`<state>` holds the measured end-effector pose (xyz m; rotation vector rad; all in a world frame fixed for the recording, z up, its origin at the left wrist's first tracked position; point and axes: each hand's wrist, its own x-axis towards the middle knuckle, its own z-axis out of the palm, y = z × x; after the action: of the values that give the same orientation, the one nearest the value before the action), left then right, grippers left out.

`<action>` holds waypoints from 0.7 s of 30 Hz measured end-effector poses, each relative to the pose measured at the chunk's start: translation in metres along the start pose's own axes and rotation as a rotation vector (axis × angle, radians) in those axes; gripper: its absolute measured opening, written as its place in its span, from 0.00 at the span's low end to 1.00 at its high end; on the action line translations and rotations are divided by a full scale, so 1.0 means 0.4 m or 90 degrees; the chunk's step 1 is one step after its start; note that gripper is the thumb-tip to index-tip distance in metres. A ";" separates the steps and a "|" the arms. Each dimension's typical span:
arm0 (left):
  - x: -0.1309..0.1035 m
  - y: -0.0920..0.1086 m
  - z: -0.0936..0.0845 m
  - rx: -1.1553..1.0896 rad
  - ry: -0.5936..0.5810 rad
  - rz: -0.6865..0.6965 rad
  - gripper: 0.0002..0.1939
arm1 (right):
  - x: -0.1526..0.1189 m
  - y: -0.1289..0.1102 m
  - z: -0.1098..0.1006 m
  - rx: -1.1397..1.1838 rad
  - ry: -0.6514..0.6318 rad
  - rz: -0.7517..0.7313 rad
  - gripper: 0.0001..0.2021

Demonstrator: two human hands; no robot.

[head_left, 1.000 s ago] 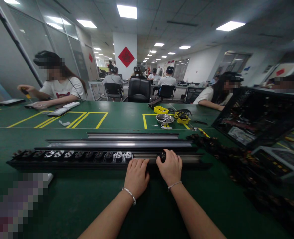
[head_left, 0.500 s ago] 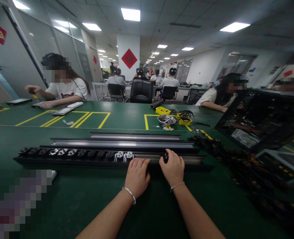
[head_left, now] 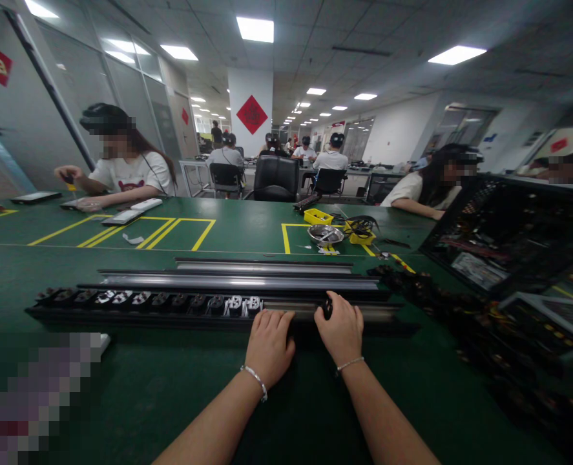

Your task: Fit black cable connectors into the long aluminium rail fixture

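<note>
Rail (head_left: pixel 170 320), part-filled with sockets (head_left: pixel 199 303), lies parallel to the far edge of the green surface (head_left: pixel 135 387). Left hand (head_left: pixel 270 345) rests on its near side, grip undeterminable; right hand (head_left: pixel 343 329) pinches a small black piece (head_left: pixel 327 309) at the rail's bare stretch.

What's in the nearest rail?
Dark and pale modules at left, then bare metal. The right hand holds a black piece. Anything behind that hand or the left hand is covered.
</note>
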<state>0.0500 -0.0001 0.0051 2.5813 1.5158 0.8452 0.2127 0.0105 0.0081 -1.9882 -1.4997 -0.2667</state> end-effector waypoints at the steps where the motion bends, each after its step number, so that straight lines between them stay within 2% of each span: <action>1: 0.000 0.000 0.000 -0.002 0.000 0.000 0.22 | 0.000 0.002 0.001 -0.002 0.002 -0.001 0.20; 9: 0.000 -0.001 0.001 -0.002 0.008 0.000 0.22 | 0.000 0.011 0.002 -0.025 0.025 0.007 0.20; 21: -0.001 -0.002 0.001 -0.009 0.006 0.000 0.22 | 0.010 0.025 -0.021 -0.028 -0.030 0.033 0.20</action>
<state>0.0494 0.0001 0.0044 2.5721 1.5066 0.8649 0.2249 0.0070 0.0133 -2.0786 -1.4800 -0.2341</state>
